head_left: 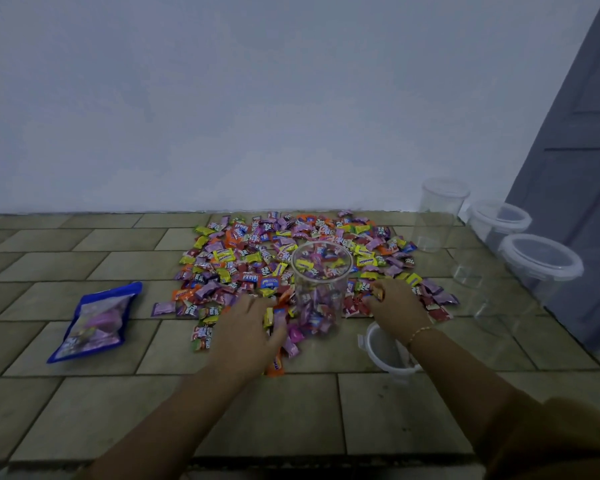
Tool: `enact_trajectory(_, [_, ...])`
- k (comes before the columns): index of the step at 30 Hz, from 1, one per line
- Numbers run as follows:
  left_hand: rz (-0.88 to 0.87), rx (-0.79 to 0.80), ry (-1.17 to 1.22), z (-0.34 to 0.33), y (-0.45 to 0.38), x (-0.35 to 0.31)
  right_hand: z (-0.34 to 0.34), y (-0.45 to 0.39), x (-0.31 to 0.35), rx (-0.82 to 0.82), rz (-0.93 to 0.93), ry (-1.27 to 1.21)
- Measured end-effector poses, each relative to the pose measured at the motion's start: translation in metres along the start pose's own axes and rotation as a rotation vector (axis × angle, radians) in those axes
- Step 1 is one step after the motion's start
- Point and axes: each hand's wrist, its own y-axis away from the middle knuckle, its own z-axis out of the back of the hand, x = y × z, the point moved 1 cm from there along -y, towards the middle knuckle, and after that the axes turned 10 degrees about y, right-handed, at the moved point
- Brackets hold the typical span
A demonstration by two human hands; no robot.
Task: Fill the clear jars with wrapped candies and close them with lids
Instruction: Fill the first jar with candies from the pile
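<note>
An open clear jar (321, 289) stands upright in a wide heap of wrapped candies (253, 261) on the tiled floor, with some candies in its bottom. My left hand (248, 323) lies just left of the jar, fingers curled round several candies. My right hand (394, 299) is just right of the jar and grips candies from the heap. A white-rimmed lid (385, 351) lies flat on the floor under my right wrist.
A blue candy bag (96, 323) lies on the floor at the left. Three empty clear jars stand at the right: one (437, 216) without a lid, two (499, 223) (537, 268) lidded. A grey door (575, 168) is behind them. A white wall runs behind the heap.
</note>
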Motion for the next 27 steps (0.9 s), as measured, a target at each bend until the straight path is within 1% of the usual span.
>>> enact_trajectory(2, [0.047,0.125,-0.214,-0.008,0.008,0.004,-0.004,0.002,0.000,0.109,-0.029,0.090])
enact_trajectory(5, [0.096,0.249,-0.309,-0.020,0.014,0.003,-0.008,0.002,0.004,0.213,-0.031,0.159])
enact_trajectory(8, [0.105,0.267,-0.374,-0.028,0.012,0.001,-0.014,-0.005,0.005,0.280,0.006,0.232])
enact_trajectory(11, [0.080,0.291,-0.403,-0.031,0.005,0.001,-0.018,-0.011,0.006,0.299,0.048,0.337])
enact_trajectory(13, [0.061,0.297,-0.384,-0.033,0.000,0.004,-0.020,-0.013,0.008,0.301,0.084,0.417])
enact_trajectory(15, [0.031,0.292,-0.339,-0.034,-0.004,0.009,-0.022,-0.016,0.008,0.277,0.095,0.425])
enact_trajectory(21, [-0.053,0.260,-0.195,-0.026,-0.017,0.019,-0.021,-0.022,0.013,0.195,0.142,0.287])
enact_trajectory(24, [-0.029,0.229,-0.054,-0.023,-0.024,0.025,-0.017,-0.023,0.016,0.129,0.155,0.219])
enact_trajectory(27, [0.017,0.174,0.136,-0.019,-0.032,0.027,-0.009,-0.024,0.016,0.083,0.119,0.093])
